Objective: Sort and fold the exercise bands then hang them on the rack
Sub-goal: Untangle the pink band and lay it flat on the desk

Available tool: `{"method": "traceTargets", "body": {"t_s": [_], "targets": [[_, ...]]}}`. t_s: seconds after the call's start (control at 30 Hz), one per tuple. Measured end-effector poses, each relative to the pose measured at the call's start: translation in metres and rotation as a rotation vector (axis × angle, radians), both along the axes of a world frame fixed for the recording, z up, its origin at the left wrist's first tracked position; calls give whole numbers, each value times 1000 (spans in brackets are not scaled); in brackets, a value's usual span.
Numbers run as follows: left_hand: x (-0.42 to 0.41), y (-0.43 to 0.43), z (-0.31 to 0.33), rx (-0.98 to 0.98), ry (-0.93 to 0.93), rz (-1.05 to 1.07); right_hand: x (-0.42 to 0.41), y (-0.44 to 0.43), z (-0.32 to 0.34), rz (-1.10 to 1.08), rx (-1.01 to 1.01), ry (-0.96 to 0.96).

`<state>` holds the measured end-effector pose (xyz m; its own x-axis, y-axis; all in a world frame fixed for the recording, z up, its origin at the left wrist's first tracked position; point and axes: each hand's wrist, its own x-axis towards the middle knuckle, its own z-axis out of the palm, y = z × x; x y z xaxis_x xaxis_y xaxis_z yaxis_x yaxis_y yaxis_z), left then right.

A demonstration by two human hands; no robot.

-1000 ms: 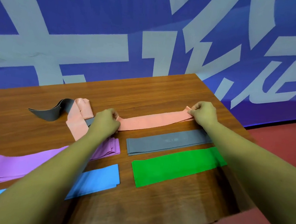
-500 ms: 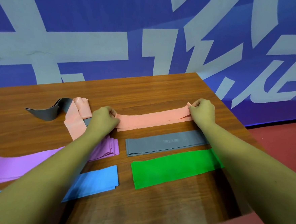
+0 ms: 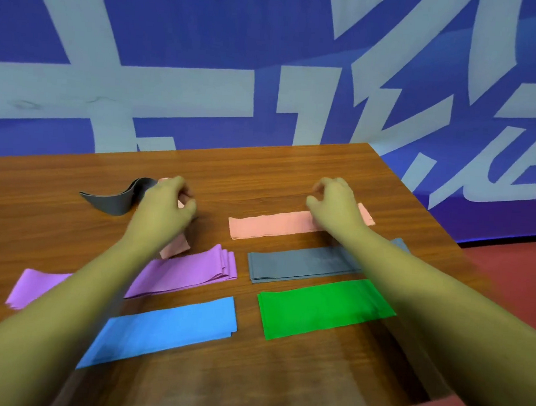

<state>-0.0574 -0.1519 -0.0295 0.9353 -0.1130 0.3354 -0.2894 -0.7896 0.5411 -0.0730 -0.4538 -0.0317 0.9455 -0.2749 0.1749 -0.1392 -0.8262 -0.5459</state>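
Bands laid out in rows on the table, both hands up by the far row

The wooden table (image 3: 293, 179) has flat bands whose long axes all run roughly left to right, tilting up toward the far right corner. The purple band (image 3: 185, 273) is toward the left edge, with the blue band (image 3: 162, 328) on its near side. The green band (image 3: 322, 308) sits by the right edge, then the folded grey band (image 3: 294, 263), then the folded pink band (image 3: 268, 226) farther back. A dark grey band (image 3: 114, 200) curls up off the surface at far left. A loose pink strip (image 3: 176, 247) pokes out under the left wrist. The right hand (image 3: 336, 204) hovers over the folded pink band's right end, fingers loosely curled and holding nothing. The left hand (image 3: 161, 208) is curled over some pink, too blurry to call a grip.
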Motion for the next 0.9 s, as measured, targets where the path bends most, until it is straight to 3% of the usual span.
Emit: {"method": "traceTargets", "body": {"t_s": [0.13,0.23,0.33,0.5,0.63,0.83,0.9], "targets": [[5,53,-7,39,22,140,4,80,5,222,90,35],[7,66,-15,9,235,238,9,135,5,341,180,123],[10,68,-24,80,396,218,17,178,5,442,122,244],[17,73,-34,52,391,230,25,214,-7,467,-113,411],[19,76,-39,8,384,223,29,219,-15,402,-67,408],[15,75,-40,-27,349,158,18,221,-10,477,-85,330],[11,75,-34,-120,316,145,16,220,-11,446,-54,298]]}}
